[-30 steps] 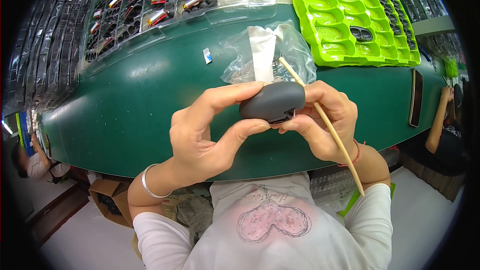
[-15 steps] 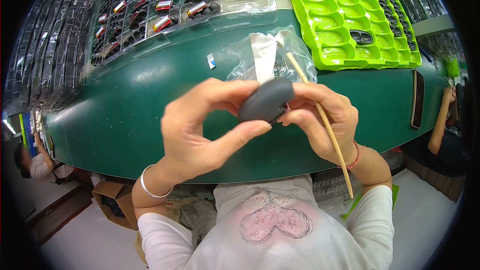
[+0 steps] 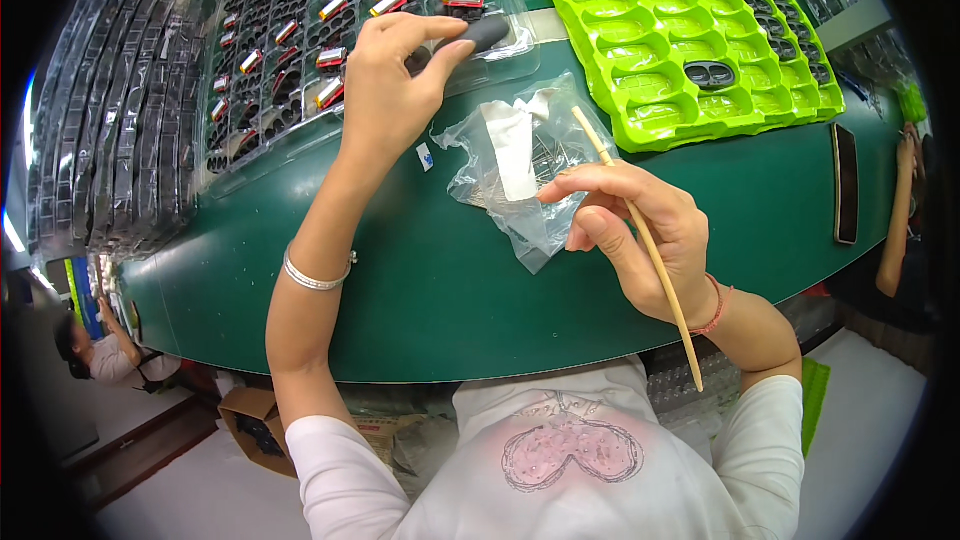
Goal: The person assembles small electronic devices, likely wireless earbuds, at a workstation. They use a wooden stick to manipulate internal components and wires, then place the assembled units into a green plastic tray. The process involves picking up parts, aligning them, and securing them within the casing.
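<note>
My left hand [image 3: 395,75] reaches forward over the near right corner of a clear plastic tray [image 3: 527,52]. Between its thumb and fingers is a dark grey oval shell [image 3: 488,32], held at that corner. A pale wooden stick [image 3: 686,334] slants through my right hand [image 3: 655,230], which is closed around it above the table, thumb and index fingertips apart. Just beyond those fingertips lies a crumpled clear bag [image 3: 535,235] with a white strip [image 3: 513,145] and thin metal pieces.
Small red-and-silver cylinders [image 3: 464,0] and dark parts fill the clear tray. A bright green moulded tray [image 3: 640,130] at the right holds several dark oval parts. Stacked clear trays [image 3: 115,130] stand left; a black phone-like slab [image 3: 845,185] lies right. People sit at both sides.
My left hand has carried the oval shell forward and left, away from my right hand, to the clear tray. My right hand stays near its place with the stick.
</note>
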A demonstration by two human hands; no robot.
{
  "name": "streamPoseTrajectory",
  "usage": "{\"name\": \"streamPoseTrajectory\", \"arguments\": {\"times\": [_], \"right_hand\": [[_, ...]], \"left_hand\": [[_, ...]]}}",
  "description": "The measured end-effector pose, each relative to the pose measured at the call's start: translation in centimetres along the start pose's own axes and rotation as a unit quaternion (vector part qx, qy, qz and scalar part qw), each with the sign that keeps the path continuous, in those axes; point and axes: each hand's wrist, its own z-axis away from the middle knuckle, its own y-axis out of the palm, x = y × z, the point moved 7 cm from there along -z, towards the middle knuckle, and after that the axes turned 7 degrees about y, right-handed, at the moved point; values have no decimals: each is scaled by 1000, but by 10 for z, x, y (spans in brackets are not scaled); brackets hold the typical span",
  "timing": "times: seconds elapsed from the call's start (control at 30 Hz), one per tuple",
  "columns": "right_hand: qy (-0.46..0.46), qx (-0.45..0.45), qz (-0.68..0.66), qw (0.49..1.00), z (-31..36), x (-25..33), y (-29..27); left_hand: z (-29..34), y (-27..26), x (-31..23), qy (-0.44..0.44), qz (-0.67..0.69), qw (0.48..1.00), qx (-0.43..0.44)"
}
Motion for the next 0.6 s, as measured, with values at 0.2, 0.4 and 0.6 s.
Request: {"name": "streamPoseTrajectory", "arguments": {"times": [0.2, 0.4, 0.6], "right_hand": [[-12, 4, 13, 1000, 0, 1, 1], [-13, 3, 15, 1000, 0, -2, 3], [-10, 6, 4, 1000, -2, -2, 3]], "left_hand": [[5, -40, 5, 12, -113, 993, -43], [5, -35, 37, -60, -173, 975, 126], [10, -44, 34, -76, -95, 991, 53]]}}
